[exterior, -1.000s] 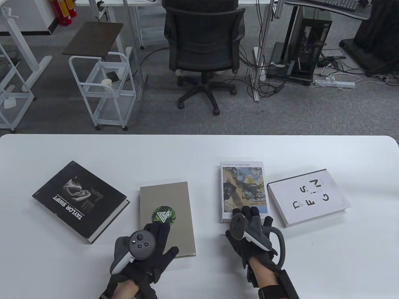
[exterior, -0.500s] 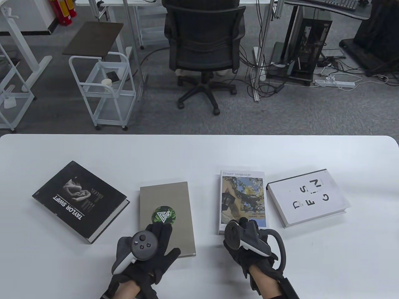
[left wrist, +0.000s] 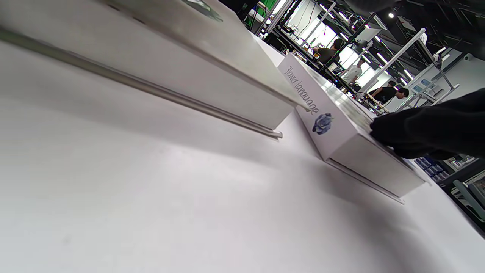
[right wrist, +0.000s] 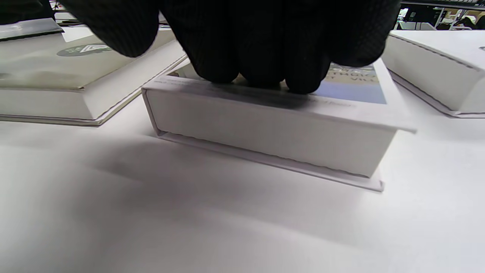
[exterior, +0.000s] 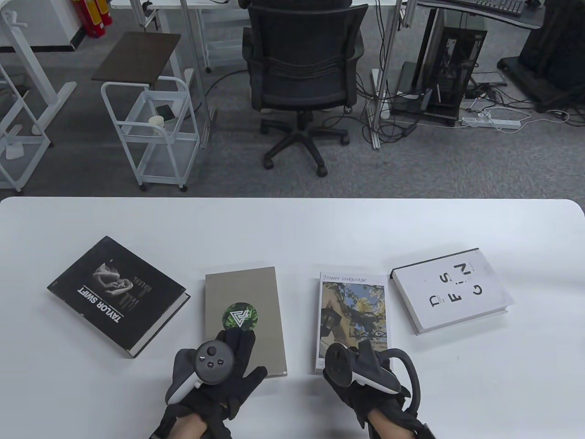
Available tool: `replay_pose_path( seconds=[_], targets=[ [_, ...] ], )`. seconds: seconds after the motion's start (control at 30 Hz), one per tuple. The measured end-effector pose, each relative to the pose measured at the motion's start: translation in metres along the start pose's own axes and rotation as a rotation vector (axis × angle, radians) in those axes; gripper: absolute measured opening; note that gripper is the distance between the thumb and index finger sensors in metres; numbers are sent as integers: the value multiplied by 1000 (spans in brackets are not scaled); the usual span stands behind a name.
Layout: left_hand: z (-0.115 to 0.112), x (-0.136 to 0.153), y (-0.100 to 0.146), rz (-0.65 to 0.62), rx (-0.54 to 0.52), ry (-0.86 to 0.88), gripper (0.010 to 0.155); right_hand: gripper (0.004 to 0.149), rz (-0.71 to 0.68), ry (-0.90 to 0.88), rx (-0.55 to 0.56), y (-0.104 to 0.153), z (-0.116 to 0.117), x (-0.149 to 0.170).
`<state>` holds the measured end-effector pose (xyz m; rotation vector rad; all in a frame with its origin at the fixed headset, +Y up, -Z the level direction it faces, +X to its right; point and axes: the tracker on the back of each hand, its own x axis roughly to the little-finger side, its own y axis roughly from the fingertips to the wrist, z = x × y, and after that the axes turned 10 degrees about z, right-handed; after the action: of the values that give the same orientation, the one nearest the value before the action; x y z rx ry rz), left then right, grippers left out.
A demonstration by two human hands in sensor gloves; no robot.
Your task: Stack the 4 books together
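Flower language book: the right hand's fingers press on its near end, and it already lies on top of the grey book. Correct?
Not quite. The right hand does press its fingers on the near end of the flower language book, but that book lies flat on the table, beside the grey book with a gap between them. The table view and the right wrist view show this.

grey carpet floor [exterior: 411,169]. black office chair [exterior: 304,68] at a white desk [exterior: 183,3]. white wire trolley [exterior: 153,132] with dark top. open computer tower [exterior: 452,64], power strip [exterior: 491,122], loose cables [exterior: 384,119]. red extinguishers [exterior: 91,16] far left.
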<state>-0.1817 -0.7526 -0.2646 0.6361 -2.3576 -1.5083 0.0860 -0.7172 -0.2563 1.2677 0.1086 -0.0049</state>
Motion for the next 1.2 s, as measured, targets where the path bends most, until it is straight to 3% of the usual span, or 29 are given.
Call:
replay_pose_path(
  seconds=[0.87, 0.93, 1.0, 1.07, 1.13, 1.2],
  targets=[
    [-7, -10, 0, -25, 12, -25, 79, 54, -54, -155, -120, 15, -3, 10],
    [-6, -14, 2, -48, 2, -7, 79, 54, 3, -238, -101, 17, -5, 20],
    [-5, -20, 6, -80, -4, 26, 79, 54, 90, -353, -2, 22, -6, 31],
    [-6, -36, 12, -163, 103, 209, 80, 55, 159, -408, 88, 25, -7, 44],
    [-9, -53, 17, -206, 158, 369, 79, 59, 242, -404, 105, 26, -7, 54],
    [-11, -66, 18, -175, 131, 352, 79, 68, 310, -372, 95, 26, -5, 61]
  ],
)
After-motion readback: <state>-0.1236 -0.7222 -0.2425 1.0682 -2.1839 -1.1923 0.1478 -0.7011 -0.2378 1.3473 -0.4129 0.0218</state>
